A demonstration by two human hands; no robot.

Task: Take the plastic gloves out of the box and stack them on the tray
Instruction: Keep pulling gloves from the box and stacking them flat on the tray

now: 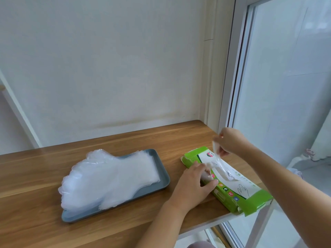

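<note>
A green and white glove box [238, 187] lies flat on the right side of the wooden table [53, 221], its far corner over the table's right edge. My right hand [230, 140] pinches a clear plastic glove [217, 159] that stretches up out of the box's slot. My left hand [194, 183] holds the box's near left side, thumb on top and fingers at the slot. A blue-grey tray [162, 176] sits to the left with a stack of clear gloves [105, 178] on it; the stack's fingers hang over the tray's left rim.
A white wall stands behind the table. A sliding glass door [286, 86] with a white frame is close on the right, beside the box. The table's right edge [215, 224] drops off just under the box.
</note>
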